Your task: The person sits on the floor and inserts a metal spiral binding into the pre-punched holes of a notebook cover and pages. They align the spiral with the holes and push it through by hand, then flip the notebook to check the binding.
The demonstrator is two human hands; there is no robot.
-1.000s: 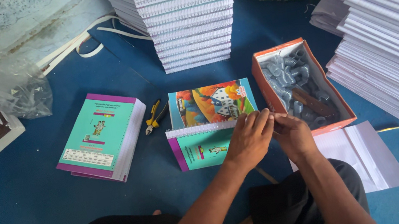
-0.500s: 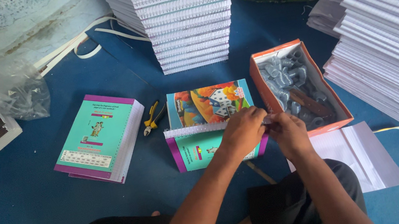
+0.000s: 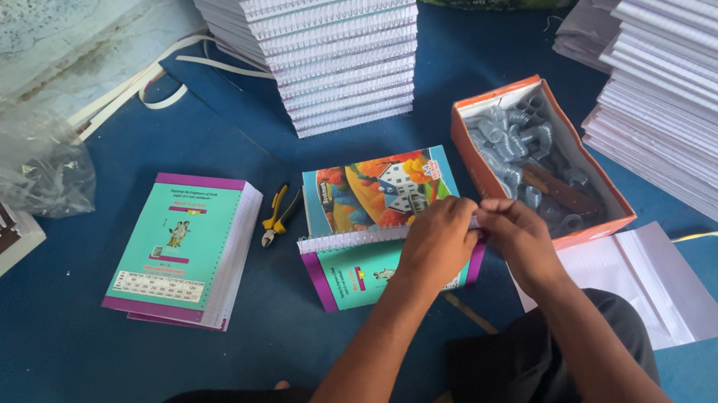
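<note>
A teal and purple notebook [image 3: 355,280] lies on the blue floor in front of me, with a white spiral binding [image 3: 351,239] along its top edge. My left hand [image 3: 437,243] rests over the right end of that binding, fingers closed on it. My right hand [image 3: 513,234] pinches the same end of the spiral from the right. Behind the notebook lies a colourful cover with a house picture [image 3: 380,192].
An orange box [image 3: 479,164] of grey spiral coils stands right of my hands. Yellow-handled pliers [image 3: 276,215] lie left of the cover, and a teal notebook stack [image 3: 183,250] further left. Tall stacks of bound books [image 3: 321,33] rise behind and on the right [image 3: 707,75]. White sheets [image 3: 644,280] lie by my right knee.
Both hands have stayed on the right end of the spiral binding, shifting only slightly. The view has drifted a little.
</note>
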